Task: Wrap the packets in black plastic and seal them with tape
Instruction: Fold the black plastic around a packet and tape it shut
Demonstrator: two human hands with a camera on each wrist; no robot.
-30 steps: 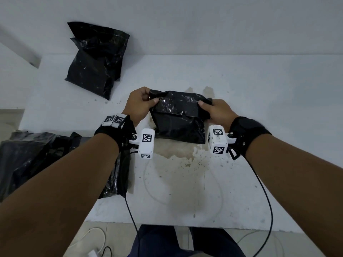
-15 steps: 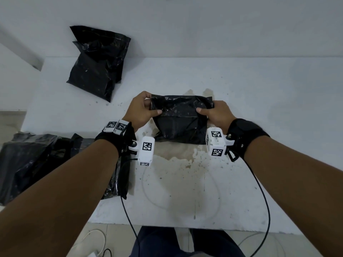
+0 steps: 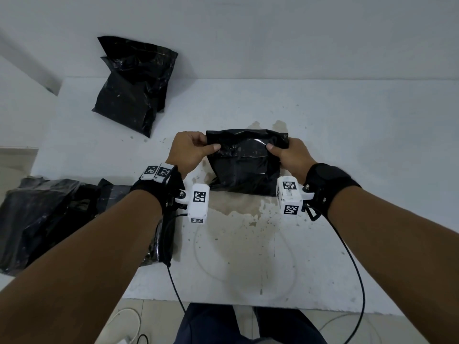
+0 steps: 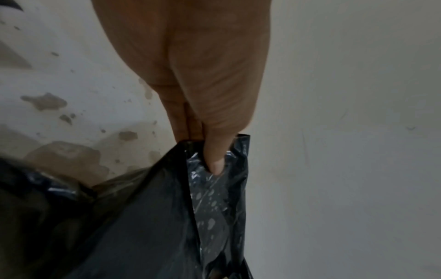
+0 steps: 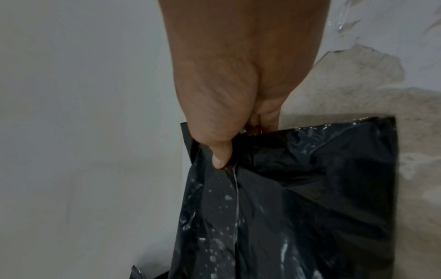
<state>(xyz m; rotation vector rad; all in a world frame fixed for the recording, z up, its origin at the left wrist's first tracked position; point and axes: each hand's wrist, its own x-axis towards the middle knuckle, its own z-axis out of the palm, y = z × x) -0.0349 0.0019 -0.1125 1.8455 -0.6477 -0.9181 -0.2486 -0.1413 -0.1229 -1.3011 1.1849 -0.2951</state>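
A black plastic bag (image 3: 244, 165) with a packet inside stands on the white table (image 3: 360, 150) in the middle of the head view. My left hand (image 3: 191, 151) pinches its upper left corner, thumb on the near face. My right hand (image 3: 289, 155) pinches the upper right corner the same way. The top strip of plastic is stretched flat between the two hands. In the left wrist view the thumb (image 4: 216, 160) presses into the black plastic (image 4: 214, 203). In the right wrist view the thumb (image 5: 220, 156) digs into the bag (image 5: 310, 188). No tape is in view.
A wrapped black bundle (image 3: 134, 83) leans on the wall at the back left. A pile of black plastic (image 3: 49, 219) lies at the table's left edge under my left forearm. The tabletop is stained (image 3: 238, 214) in front of the bag. Cables hang off the near edge.
Both hands lifted the bag's crumpled top and drew it apart, so the upper edge now stands straighter, taller and taut. The bag stayed in place.
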